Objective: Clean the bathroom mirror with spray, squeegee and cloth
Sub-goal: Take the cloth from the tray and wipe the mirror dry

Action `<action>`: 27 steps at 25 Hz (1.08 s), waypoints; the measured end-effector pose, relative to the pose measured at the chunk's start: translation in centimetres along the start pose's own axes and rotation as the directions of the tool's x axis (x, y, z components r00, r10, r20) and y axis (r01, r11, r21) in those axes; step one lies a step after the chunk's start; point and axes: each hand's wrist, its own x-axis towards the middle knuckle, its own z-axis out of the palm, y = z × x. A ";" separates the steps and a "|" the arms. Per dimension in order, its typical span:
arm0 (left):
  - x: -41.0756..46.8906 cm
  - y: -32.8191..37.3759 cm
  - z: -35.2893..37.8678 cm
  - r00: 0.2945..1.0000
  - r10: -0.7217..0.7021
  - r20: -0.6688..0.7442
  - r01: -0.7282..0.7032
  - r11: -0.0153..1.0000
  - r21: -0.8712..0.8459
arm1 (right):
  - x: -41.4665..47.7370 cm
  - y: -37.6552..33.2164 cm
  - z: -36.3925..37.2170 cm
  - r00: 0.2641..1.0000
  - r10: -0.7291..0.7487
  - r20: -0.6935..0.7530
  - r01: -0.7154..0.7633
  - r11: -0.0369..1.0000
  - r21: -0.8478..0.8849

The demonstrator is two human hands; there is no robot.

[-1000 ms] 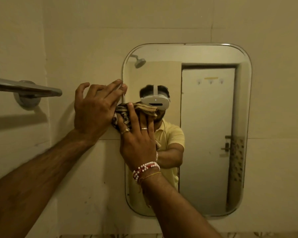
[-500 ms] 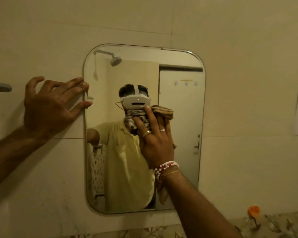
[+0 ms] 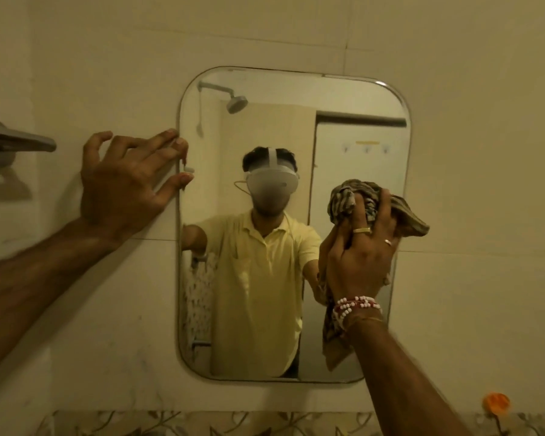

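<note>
The cloth [image 3: 373, 199] is bunched and clenched in the fingers [image 3: 383, 212] of the right hand [image 3: 359, 259], pressed at the right edge of the mirror [image 3: 296, 121]. The left hand [image 3: 123, 184] is splayed, gripping nothing, fingertips touching the mirror's left edge.

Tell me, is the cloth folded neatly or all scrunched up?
Scrunched up. The cloth bunches in wrinkly lumps inside the right hand, with a loose end hanging below the wrist.
</note>
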 end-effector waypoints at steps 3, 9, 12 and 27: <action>-0.2 0.0 -0.3 1.000 -0.017 0.019 0.017 1.000 0.002 | -2.1 -5.0 2.1 0.994 -0.099 0.047 0.098 0.995 0.017; -0.4 0.1 -0.1 0.997 -0.060 0.052 0.063 0.997 -0.054 | -6.0 -14.6 5.9 0.955 -0.242 0.172 0.225 0.968 0.114; -0.6 0.5 0.1 0.995 -0.087 0.055 0.091 0.994 -0.066 | -8.9 -17.1 7.0 0.923 -0.310 0.226 0.291 0.950 0.116; -5.1 6.3 -1.6 0.977 -0.127 0.171 0.138 0.989 -0.055 | -11.2 -8.8 3.3 0.823 -0.445 0.352 0.448 0.891 0.079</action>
